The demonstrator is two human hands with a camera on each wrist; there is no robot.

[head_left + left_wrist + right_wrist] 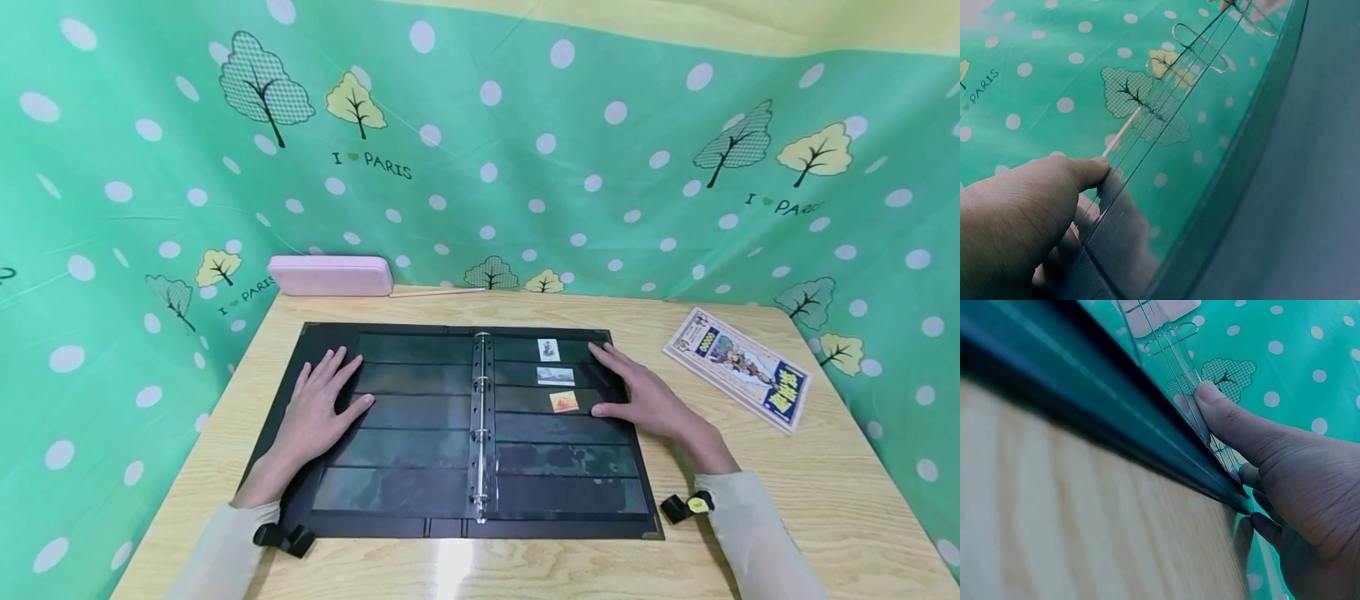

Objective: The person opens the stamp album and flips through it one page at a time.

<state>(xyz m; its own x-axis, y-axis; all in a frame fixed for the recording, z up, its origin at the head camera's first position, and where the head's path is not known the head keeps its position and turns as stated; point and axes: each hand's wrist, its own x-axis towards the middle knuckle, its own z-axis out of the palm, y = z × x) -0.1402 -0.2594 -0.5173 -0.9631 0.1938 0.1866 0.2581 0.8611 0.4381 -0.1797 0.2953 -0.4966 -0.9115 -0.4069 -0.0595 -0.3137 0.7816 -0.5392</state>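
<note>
A black stamp album (450, 527) lies spread on the table, its strip-pocket pages held by metal rings (482, 433). Three stamps sit in the upper pockets of the right page: a pale portrait stamp (549, 350), a grey-blue landscape stamp (556, 377) and an orange stamp (564, 402). My left hand (318, 412) rests on the left page's outer side, fingers extended. At the right page's outer edge, my right hand (652, 400) touches the album with thumb and fingers spread. The right wrist view shows the thumb (1213, 397) on the page, other fingertips by the cover's edge.
Behind the album stand a pink case (330, 276) and, beside it, a thin pale stick (438, 292). To the right lies a printed packet (738, 367) with a blue label. A green dotted cloth (487, 208) hangs round the wooden table (840, 500).
</note>
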